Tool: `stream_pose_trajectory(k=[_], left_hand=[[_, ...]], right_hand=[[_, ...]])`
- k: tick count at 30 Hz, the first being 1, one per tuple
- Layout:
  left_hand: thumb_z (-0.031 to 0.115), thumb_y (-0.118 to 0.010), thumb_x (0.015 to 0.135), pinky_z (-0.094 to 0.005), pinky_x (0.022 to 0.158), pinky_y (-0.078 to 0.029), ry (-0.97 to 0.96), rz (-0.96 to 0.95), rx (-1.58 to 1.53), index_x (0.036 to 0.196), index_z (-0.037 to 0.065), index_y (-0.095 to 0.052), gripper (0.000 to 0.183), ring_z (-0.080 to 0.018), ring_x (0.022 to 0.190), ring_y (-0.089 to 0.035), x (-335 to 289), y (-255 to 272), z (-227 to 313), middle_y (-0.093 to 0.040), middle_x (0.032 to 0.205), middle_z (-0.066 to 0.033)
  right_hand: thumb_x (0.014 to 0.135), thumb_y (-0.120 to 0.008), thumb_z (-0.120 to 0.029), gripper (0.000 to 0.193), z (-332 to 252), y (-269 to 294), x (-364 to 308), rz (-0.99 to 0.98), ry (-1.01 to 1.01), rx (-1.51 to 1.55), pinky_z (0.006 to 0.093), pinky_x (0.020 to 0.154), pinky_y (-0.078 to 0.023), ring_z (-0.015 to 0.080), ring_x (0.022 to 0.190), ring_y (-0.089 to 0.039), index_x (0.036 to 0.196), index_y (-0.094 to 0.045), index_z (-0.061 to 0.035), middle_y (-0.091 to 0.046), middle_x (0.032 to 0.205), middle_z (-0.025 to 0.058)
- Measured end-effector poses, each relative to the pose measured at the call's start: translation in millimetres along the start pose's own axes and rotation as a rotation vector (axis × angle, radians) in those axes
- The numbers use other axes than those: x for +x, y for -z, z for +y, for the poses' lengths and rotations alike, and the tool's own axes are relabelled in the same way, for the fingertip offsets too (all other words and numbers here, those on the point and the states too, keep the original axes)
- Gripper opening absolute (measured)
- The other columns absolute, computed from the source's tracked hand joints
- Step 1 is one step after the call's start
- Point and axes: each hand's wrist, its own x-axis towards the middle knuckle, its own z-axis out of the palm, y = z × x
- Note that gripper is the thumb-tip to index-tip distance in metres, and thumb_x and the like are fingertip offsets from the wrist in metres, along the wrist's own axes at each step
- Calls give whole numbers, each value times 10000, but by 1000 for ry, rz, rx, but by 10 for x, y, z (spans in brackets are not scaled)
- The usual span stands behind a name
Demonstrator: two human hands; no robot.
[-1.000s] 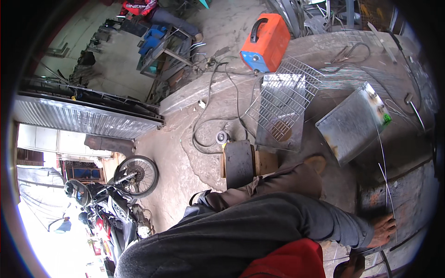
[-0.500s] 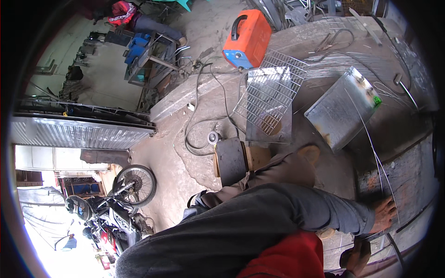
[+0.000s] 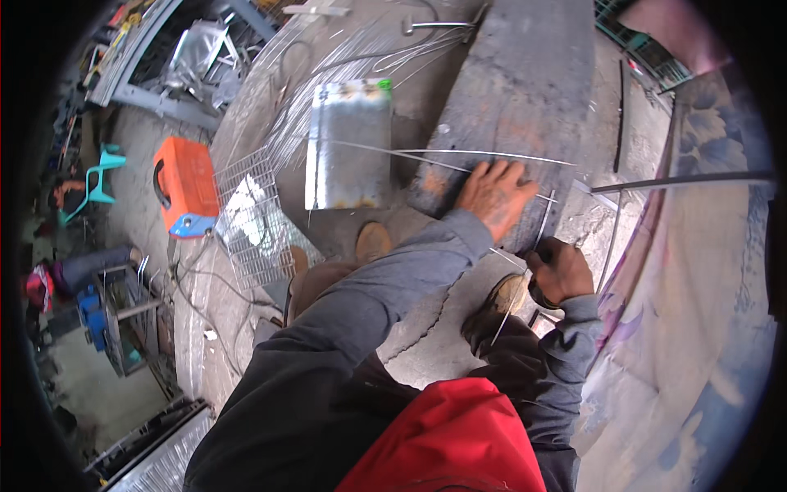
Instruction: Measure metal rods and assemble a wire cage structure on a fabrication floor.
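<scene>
My left hand (image 3: 495,197) presses down on the near part of a dark, worn slab (image 3: 512,90), fingers bent over a thin metal rod (image 3: 443,162). A second thin rod (image 3: 500,153) crosses the slab just beyond my fingertips. Close by on the right, at the slab's near end, my right hand (image 3: 561,271) is closed in a fist around a short thin rod (image 3: 545,216). That rod's top end meets a short crosspiece on the slab. Another light rod (image 3: 510,308) slants down below my right hand.
A box-shaped sheet-metal piece (image 3: 348,148), a wire grid (image 3: 256,217) and an orange machine (image 3: 185,184) stand left. A hammer (image 3: 438,25) lies far off beside bundled rods (image 3: 344,61). Patterned cloth (image 3: 656,344) hangs right; a dark bar (image 3: 697,180) juts in. Another person (image 3: 74,279) is far left.
My view has swung to the right, bringing the slab and both hands toward the middle. My right hand, partly hidden before, now shows closed; my left hand stays on the slab.
</scene>
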Motion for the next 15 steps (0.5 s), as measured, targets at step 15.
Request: stream_pose_trajectory(k=[15], left_hand=[[51,-568,838,-423,819,-404,-76,-81,138,1089,76,-593,253,-295,947,-531,22,-26,-93,-514,972,-110]], right_hand=[[796,-670,-396,370,-11,-119,-78,108,-14,-88,478,817,-541,398,978,-638,941,-710,-57,-707,930,197]])
